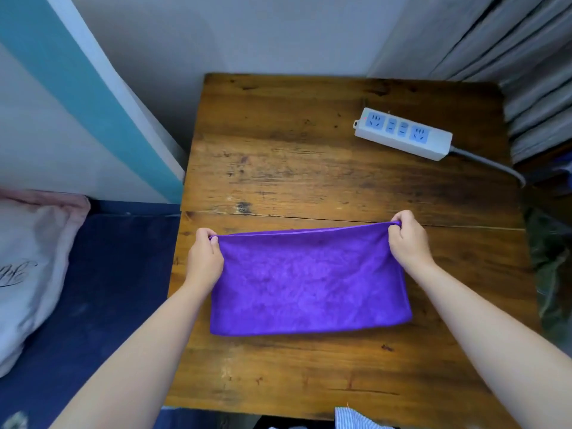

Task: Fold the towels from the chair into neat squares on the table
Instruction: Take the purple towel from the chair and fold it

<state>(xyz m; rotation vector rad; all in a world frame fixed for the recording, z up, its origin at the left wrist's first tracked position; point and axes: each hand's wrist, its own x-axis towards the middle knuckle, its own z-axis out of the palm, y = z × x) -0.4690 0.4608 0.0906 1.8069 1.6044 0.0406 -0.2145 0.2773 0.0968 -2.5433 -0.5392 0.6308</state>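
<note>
Purple towel (pixel 309 283) lying on wooden table (pixel 278 168), folded into a wide rectangle, near edge flat on the wood, far edge lifted a little and stretched taut between both hands. Left hand (pixel 204 258) pinching far left corner, fingers curled tight around the cloth; right hand (pixel 408 239) pinching far right corner the same way, thumb and fingers closed on the hem. Both forearms bare, reaching in from the bottom corners. White power strip (pixel 402 133) resting toward the far right of the table, well apart from the towel, with pale blue socket faces and a small red light near one end; no brand or lettering legible on it. Grey cable (pixel 492 164) running from the strip off the right edge. White pillow (pixel 28 274) at left on a dark blue bed cover (pixel 108 289), bearing dark cursive script, too cut off and blurred to read. Teal and white wall panel (pixel 77 88) behind it. Pale curtain (pixel 510 57) hanging at upper right. Blue-and-white striped cloth (pixel 356 419) peeking in at the bottom edge, just beside the table's near edge.
</note>
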